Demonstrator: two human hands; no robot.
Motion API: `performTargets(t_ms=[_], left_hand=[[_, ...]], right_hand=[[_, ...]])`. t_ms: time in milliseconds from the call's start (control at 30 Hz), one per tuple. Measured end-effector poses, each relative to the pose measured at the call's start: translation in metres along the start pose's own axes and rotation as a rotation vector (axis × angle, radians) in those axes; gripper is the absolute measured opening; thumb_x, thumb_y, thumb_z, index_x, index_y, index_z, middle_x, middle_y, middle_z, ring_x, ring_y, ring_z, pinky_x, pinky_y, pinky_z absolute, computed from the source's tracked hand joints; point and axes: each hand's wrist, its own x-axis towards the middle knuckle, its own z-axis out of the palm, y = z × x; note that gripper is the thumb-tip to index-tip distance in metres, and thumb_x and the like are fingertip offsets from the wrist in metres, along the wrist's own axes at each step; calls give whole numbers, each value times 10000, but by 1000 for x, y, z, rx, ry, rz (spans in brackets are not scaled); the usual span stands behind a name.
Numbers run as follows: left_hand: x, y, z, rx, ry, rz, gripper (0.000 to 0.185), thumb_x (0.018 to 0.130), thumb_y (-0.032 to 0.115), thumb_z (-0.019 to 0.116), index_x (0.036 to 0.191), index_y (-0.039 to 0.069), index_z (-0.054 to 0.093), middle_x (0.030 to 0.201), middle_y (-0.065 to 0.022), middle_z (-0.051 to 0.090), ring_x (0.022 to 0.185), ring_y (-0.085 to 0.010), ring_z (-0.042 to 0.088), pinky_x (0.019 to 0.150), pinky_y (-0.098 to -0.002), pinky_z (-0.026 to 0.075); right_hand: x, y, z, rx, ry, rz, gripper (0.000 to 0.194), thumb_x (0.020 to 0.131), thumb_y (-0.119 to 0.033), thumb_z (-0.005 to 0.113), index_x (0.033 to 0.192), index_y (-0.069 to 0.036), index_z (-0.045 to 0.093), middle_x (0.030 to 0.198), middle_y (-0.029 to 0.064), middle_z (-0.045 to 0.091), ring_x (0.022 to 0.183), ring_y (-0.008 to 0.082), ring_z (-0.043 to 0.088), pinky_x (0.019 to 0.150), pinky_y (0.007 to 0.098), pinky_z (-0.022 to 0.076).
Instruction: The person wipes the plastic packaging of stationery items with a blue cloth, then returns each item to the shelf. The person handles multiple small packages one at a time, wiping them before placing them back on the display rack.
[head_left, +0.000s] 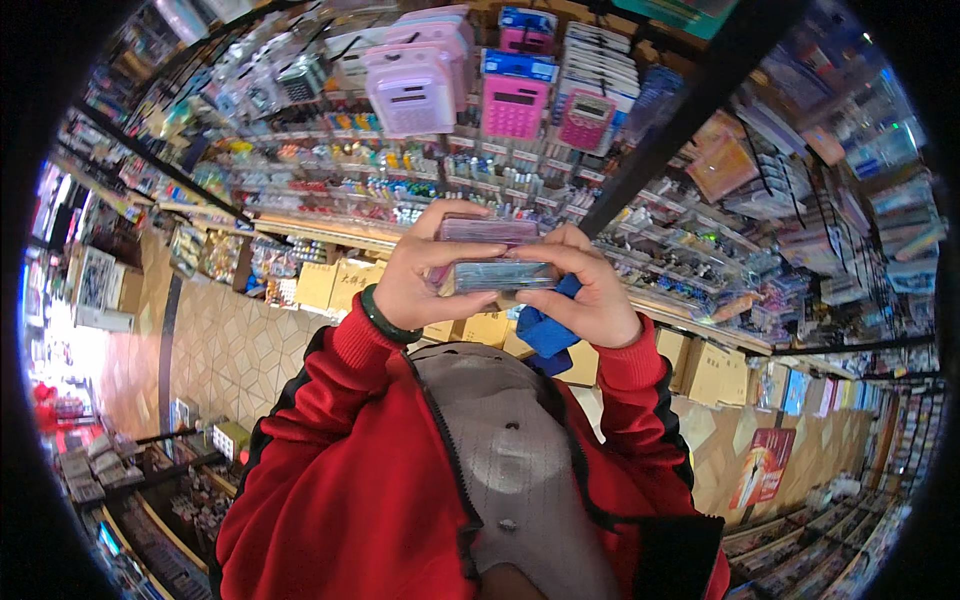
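My left hand grips the left ends of two small stacks of thin, clear-cased packs, with fingers above and thumb below. The upper stack is pinkish purple; the lower stack is grey-blue. At their right ends, my right hand also closes around the packs, its fingertips meeting my left fingers between the stacks. A blue cloth hangs under my right palm, seemingly held in that hand. What the packs contain cannot be made out.
Beyond my hands stands a shelf rack of pens and small stationery. Pink calculators and a lilac calculator hang above it. A black post slants at right. Yellow cartons sit beneath the shelf, above a tiled floor.
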Motion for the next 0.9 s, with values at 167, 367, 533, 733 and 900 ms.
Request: performTargets(t_ms=[167, 367, 533, 733, 900], left_hand=[[3, -3, 2, 71, -4, -26, 617, 587, 211, 915, 1164, 121, 714, 1304, -183, 523, 1192, -338, 542, 999, -419, 438], [6, -14, 3, 63, 70, 0, 492, 645, 155, 871, 1111, 89, 730, 1266, -173, 554, 1166, -331, 563, 972, -415, 459], [-15, -30, 5, -116, 283, -208, 249, 786, -33, 662, 1010, 30, 750, 1221, -145, 580, 1079, -258, 599, 897, -322, 476], [-36, -42, 17, -149, 334, -262, 248, 797, -54, 645, 1004, 30, 752, 1205, -122, 585, 1049, -217, 595, 900, -307, 468], [-45, -42, 24, -157, 317, -242, 264, 796, -67, 655, 1014, 45, 755, 1191, -116, 589, 1061, -220, 594, 917, -315, 465]], right_hand=[[-8, -10, -14, -130, 43, -87, 401, 789, -139, 772, 1174, -80, 676, 925, 97, 543, 882, 239, 538, 798, 320, 446], [-27, -63, -84, -390, 70, -48, 381, 800, -153, 753, 1164, -72, 675, 989, 132, 600, 927, 298, 587, 842, 361, 471], [-48, -141, -155, -697, 376, -91, 366, 784, -118, 752, 1130, -29, 674, 961, 112, 607, 872, 248, 588, 775, 332, 469], [-10, -202, -208, -960, 499, -129, 312, 819, -106, 719, 1123, -47, 682, 966, 92, 617, 887, 206, 587, 775, 302, 451], [39, -229, -251, -1012, 444, -185, 321, 860, -217, 714, 1146, -73, 697, 1048, 94, 681, 973, 200, 618, 865, 306, 463]])
